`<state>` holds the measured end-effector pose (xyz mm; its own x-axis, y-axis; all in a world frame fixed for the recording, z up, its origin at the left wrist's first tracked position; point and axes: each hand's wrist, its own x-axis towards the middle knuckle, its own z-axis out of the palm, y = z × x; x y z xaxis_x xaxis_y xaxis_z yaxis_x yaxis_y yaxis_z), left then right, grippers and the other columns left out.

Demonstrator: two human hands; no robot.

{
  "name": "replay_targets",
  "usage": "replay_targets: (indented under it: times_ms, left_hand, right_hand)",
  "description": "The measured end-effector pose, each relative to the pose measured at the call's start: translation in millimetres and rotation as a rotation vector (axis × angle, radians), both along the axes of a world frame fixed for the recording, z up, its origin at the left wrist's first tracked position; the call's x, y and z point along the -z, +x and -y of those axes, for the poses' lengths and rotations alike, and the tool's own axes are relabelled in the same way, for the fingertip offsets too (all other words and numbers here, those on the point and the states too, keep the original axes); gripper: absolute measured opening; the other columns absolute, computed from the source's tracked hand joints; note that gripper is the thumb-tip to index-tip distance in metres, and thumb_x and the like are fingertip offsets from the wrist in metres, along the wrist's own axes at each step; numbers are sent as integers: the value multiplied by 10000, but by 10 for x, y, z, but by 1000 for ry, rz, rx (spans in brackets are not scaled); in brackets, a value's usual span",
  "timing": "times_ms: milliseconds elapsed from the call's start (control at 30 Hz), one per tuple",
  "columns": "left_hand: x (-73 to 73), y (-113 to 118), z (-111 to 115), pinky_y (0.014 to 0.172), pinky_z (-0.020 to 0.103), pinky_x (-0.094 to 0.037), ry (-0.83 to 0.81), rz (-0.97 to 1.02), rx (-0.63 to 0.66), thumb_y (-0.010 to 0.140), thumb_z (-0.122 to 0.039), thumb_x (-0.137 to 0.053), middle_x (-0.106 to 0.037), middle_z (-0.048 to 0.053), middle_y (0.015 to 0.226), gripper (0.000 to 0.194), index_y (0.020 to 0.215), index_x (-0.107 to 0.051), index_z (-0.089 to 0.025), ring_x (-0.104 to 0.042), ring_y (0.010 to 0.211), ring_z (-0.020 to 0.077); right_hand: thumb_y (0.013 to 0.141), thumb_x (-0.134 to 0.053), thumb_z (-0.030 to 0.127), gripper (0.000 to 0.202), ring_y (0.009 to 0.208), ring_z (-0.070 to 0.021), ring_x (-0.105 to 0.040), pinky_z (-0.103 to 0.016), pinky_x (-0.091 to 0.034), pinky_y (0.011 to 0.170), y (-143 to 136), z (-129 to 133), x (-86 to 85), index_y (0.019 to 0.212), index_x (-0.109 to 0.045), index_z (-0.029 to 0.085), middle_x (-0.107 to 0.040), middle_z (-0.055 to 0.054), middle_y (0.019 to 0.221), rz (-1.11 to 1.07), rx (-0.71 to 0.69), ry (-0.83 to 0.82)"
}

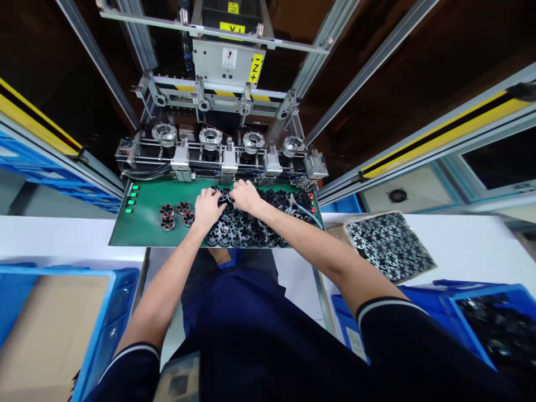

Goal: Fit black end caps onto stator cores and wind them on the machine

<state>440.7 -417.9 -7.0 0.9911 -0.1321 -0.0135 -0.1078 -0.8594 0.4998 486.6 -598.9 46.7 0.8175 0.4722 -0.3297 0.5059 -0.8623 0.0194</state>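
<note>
My left hand (207,209) is at the left edge of a heap of black, slotted motor stator cores (240,226) on the green machine table. Its fingers and thumb bend around one black stator core (225,195) at the back of the heap. From the other side, my right hand (246,196) reaches in with curled fingers pinched at this same core. Fingertips hide part of it. Left of my left hand lie several stators wound with copper wire (167,211).
Behind my hands stands a winding machine with a row of round metal fixtures (210,138). Blue-handled pliers (307,212) lie on the heap. A carton of stator cores (387,245) sits right. Blue bins (111,290) flank me; green buttons (132,195) line the table's left edge.
</note>
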Motion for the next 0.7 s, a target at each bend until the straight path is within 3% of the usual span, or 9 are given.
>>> replay_targets:
  times_ms: [133,233,333,400,433,500,567,700]
  left_hand:
    - [-15,-2,12,1310,644,-564,-28,14,-7,1110,-292,-788,-791,186,1526,100,1171,-860,-257,-611,1567,457]
    - [-148,-72,-109,1313,590,-585,-101,60,-33,1130,-348,-784,-800,149,1545,99,1168,-810,-260,-657,1533,411]
    - [-409,-44,-391,1238,517,-646,-197,132,-115,1092,-446,-855,-825,120,1435,414,1424,-707,-249,-769,1362,345]
    - [-625,102,-653,1166,471,-678,-280,236,-183,993,-512,-956,-839,86,1377,723,1585,-634,-250,-815,1280,319]
    - [-729,217,-790,1145,456,-684,-308,297,-205,946,-537,-991,-848,70,1347,779,1592,-657,-255,-828,1252,312]
    - [-891,504,-1042,1131,459,-689,-319,391,-223,893,-560,-1022,-863,59,1282,690,1464,-781,-258,-838,1199,313]
    - [-961,809,-1223,1128,485,-696,-304,416,-251,865,-547,-1039,-868,74,1256,595,1340,-841,-248,-833,1156,322]
    - [-847,1213,-1345,1111,505,-685,-242,304,-359,795,-453,-1042,-862,88,1164,558,1269,-871,-214,-782,1028,300]
  right_hand:
    - [1162,-793,343,249,1507,-364,-694,-574,-524,1346,-7,96,-121,1328,-826,160,-779,-173,1536,-19,-16,76]
    - [1172,-707,300,233,1338,-352,-766,-467,-590,1183,-17,260,-359,1328,-806,157,-778,-209,1517,-20,-2,175]
    - [1177,-706,380,473,1190,-301,-806,-401,-625,1044,72,429,-660,1599,-648,175,-795,-173,1500,0,33,318]
    - [1135,-783,427,627,1136,-276,-824,-384,-631,1074,217,496,-814,1674,-585,175,-832,-140,1434,41,61,479]
    - [1114,-812,452,643,1110,-268,-833,-382,-631,1095,311,507,-857,1659,-609,177,-847,-123,1397,70,78,556]
    - [1106,-817,511,602,1078,-263,-845,-396,-633,1110,521,478,-860,1596,-689,186,-856,-103,1373,137,125,649]
    - [1128,-769,539,593,1119,-282,-847,-419,-635,1106,723,396,-764,1597,-718,181,-848,-114,1412,176,184,635]
    - [1060,-836,444,558,1227,-337,-821,-461,-630,1167,993,238,-488,1517,-786,127,-859,-165,1369,152,241,579]
